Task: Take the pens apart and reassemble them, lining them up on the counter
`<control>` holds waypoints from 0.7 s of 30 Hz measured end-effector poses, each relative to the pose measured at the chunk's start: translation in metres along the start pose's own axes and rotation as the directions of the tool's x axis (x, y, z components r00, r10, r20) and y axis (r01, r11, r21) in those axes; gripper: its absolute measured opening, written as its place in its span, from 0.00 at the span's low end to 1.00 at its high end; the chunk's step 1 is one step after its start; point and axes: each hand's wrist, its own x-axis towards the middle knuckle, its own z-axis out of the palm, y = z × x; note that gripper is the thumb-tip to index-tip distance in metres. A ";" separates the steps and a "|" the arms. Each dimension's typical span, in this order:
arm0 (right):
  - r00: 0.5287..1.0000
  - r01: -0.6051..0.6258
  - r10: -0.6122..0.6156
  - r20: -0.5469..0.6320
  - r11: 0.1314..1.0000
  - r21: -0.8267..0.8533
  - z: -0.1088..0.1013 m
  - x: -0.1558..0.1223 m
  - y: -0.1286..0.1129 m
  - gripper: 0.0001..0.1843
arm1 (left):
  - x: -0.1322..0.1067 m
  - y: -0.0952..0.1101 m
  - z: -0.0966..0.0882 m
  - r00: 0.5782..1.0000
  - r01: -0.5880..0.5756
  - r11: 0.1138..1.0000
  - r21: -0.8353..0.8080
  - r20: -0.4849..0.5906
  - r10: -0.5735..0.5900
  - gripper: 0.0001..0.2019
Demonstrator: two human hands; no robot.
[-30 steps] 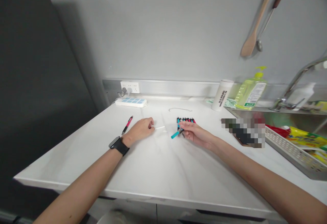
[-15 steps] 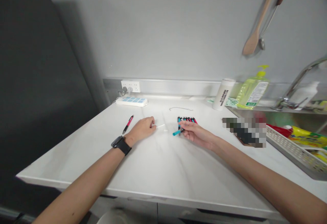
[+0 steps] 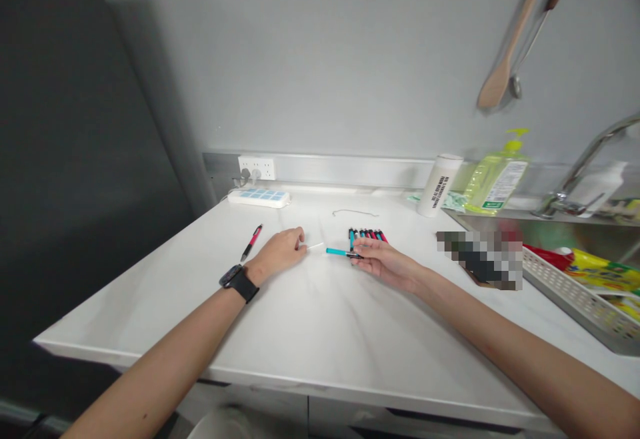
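Note:
My left hand (image 3: pixel 280 251), with a black watch (image 3: pixel 239 282) at its wrist, rests on the counter. Its thumb and forefinger pinch a thin white stick (image 3: pixel 315 245), perhaps a pen refill. Between the fingertips of my right hand (image 3: pixel 377 260) is a teal-and-black pen (image 3: pixel 337 252), its teal end pointing left toward the stick, a small gap apart. Just behind that hand lies a row of several teal, red and black pens (image 3: pixel 367 233), partly covered by the fingers. A single red-and-black pen (image 3: pixel 251 242) lies left of my left hand.
A thin bent wire or string (image 3: pixel 356 212) lies behind the pens. At the back left is a power strip (image 3: pixel 260 197). A white cylinder (image 3: pixel 439 185), a soap bottle (image 3: pixel 497 175), a pixelated object (image 3: pixel 480 259) and a white perforated basket (image 3: pixel 575 299) stand toward the sink at right.
The teal pen in my right hand has swung from tilted down to nearly level, its teal end moving left and up toward the white stick. My left hand has hardly moved.

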 end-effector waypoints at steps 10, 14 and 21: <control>1.000 -0.003 0.004 0.024 1.000 -0.022 -0.001 -0.001 0.001 0.16 | -0.001 0.002 -0.002 1.000 0.016 1.000 -0.003 0.016 -0.016 0.07; 1.000 0.021 -0.021 0.002 1.000 0.010 -0.001 0.000 0.002 0.15 | 0.000 0.000 0.000 1.000 0.003 1.000 -0.003 0.009 -0.003 0.07; 0.999 0.047 -0.046 -0.022 0.999 0.021 0.001 0.001 0.000 0.08 | -0.001 0.002 -0.002 1.000 -0.005 1.000 0.006 0.024 0.005 0.06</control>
